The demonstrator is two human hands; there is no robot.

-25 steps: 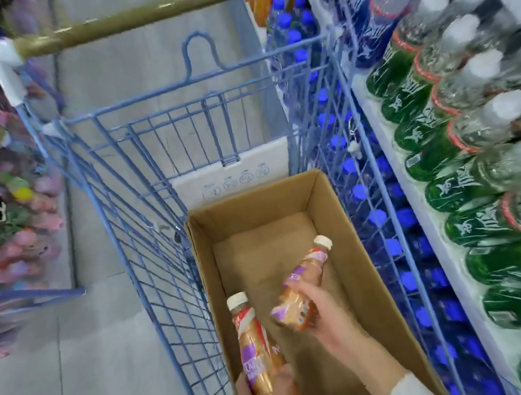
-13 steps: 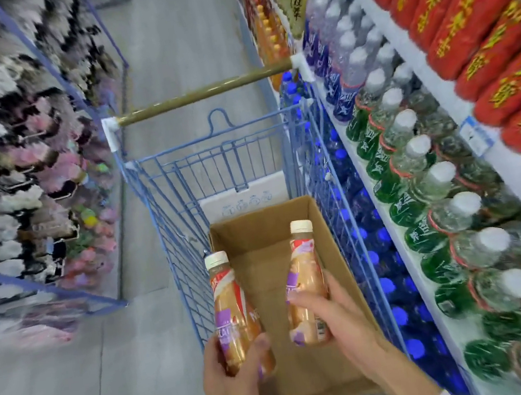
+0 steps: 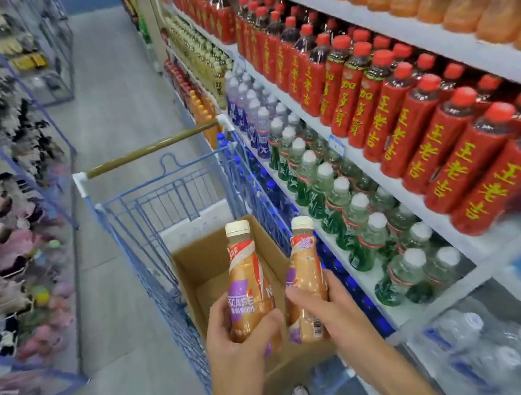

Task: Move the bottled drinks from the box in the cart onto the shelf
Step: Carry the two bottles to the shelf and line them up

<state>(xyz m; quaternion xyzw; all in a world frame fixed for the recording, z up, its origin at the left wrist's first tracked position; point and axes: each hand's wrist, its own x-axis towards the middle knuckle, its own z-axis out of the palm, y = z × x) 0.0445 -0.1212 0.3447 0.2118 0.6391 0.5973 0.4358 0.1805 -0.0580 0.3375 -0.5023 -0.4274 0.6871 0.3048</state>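
While both tan plastic coffee bottles with cream caps sit upright above the open brown cardboard box, the left bottle is wrapped in the left hand and the right bottle in the right hand, fingers closed round each. That box sits inside the blue wire cart, with the white drinks shelf of red and green bottles just right of the box.

Two coffee bottles are held upright over the box in the cart: one gripped by the left hand, the other by the right hand. Shelf packed with drinks alongside.
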